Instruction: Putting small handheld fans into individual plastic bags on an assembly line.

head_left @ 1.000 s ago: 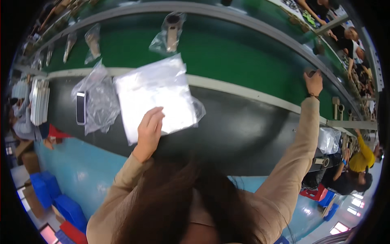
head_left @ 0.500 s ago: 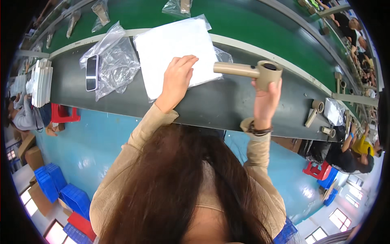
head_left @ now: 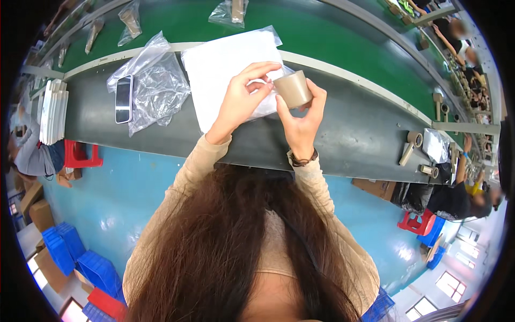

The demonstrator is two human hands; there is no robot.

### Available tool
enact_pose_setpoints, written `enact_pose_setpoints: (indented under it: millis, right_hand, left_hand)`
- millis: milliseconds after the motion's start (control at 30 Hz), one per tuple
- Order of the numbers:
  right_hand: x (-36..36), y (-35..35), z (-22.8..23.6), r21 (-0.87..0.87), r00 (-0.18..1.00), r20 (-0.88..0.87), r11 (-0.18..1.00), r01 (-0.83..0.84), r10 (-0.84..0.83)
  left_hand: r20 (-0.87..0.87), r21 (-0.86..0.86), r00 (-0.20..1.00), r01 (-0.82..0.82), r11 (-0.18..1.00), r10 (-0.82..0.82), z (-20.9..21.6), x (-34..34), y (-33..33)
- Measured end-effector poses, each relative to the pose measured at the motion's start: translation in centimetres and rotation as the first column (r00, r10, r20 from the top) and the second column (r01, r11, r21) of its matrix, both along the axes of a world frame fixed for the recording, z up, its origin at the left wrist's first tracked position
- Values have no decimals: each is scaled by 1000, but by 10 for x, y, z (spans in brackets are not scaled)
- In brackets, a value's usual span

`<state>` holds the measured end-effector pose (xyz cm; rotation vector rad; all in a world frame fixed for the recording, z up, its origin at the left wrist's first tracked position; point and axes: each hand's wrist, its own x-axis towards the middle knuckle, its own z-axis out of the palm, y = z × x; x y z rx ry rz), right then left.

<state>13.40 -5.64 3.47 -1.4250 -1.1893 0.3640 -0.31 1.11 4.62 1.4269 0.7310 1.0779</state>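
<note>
A beige hair dryer (head_left: 293, 89) is held up over the far part of the bench, its round barrel turned toward me so that its handle is hidden. My right hand (head_left: 307, 115) grips the barrel from the right, thumb on the near side. Just left of the barrel hovers my left hand (head_left: 244, 96), fingers curved and apart from the thumb, with nothing seen between them. Beneath both hands lies a stack of white plastic bags (head_left: 214, 70). A crumpled clear bag (head_left: 161, 96) lies left of the stack, next to a phone (head_left: 124, 99).
Beyond the dark bench (head_left: 354, 129) runs a green conveyor belt (head_left: 177, 24) carrying bagged dryers (head_left: 130, 20). At the right end of the bench lie another dryer (head_left: 412, 146) and a white bag (head_left: 435, 145). White folded sheets (head_left: 53, 112) stand at left. Other people sit at both sides.
The dryer has come left and been turned, so its handle no longer shows. My right hand moved left with it. My left hand lifted off the white bags toward the barrel, its fingers more curved.
</note>
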Motion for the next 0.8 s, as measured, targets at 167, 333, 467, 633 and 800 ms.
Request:
enact_pose_setpoints:
  millis: [167, 333, 467, 633, 800]
  right_hand:
    - [4, 13, 23, -98, 908, 406, 993, -68, 102]
    - [3, 22, 29, -105, 810, 558, 983, -150, 184]
    - [9, 32, 26, -195, 789, 546, 959, -207, 281]
    - [33, 51, 38, -286, 549, 744, 924, -253, 381]
    - [77, 97, 43, -406, 370, 773, 849, -337, 516]
  left_hand:
    - [-21, 136, 1000, 12, 991, -9, 12, -3, 13]
    - [-180, 376, 949, -176, 910, 258, 17, 0, 29]
    - [-115, 329, 965, -186, 926, 234, 18, -1, 27]
    - [-257, 531, 884, -208, 821, 390, 14, -8, 26]
    - [-279, 654, 819, -220, 724, 501, 6, -12, 42]
